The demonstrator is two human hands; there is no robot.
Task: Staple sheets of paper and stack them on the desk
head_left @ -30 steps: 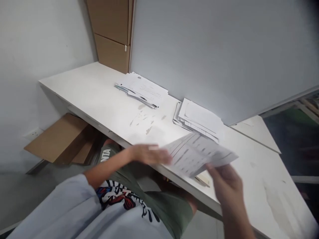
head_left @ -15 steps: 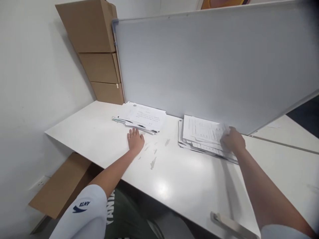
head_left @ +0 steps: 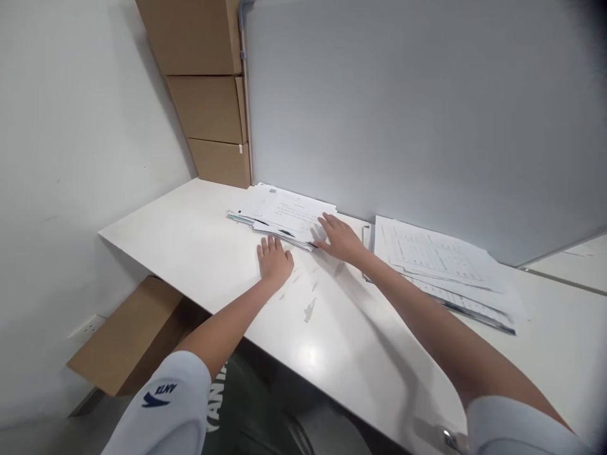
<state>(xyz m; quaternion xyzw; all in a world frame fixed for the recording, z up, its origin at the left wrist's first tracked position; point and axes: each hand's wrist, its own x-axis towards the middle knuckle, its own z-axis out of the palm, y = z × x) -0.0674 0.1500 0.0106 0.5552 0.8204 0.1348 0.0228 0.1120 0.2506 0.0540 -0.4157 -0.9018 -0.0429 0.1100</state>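
Note:
Two stacks of printed paper lie on a white desk (head_left: 180, 234) against a grey partition. My left hand (head_left: 274, 259) rests flat on the desk, fingertips at the near edge of the left paper stack (head_left: 284, 212). My right hand (head_left: 339, 237) lies with spread fingers on that same stack's right corner, holding nothing. The right paper stack (head_left: 441, 262) spreads loosely to the right of my right forearm, a printed form on top.
Three brown cardboard boxes (head_left: 203, 95) are stacked at the desk's far left corner beside the grey partition (head_left: 403, 107). A flat cardboard box (head_left: 128, 335) lies under the desk at left. Scuff marks (head_left: 309, 309) dot the desk surface.
My right hand carried a printed sheet to the right stack, let it go there, then moved left onto the left stack. My left hand came to rest beside that stack.

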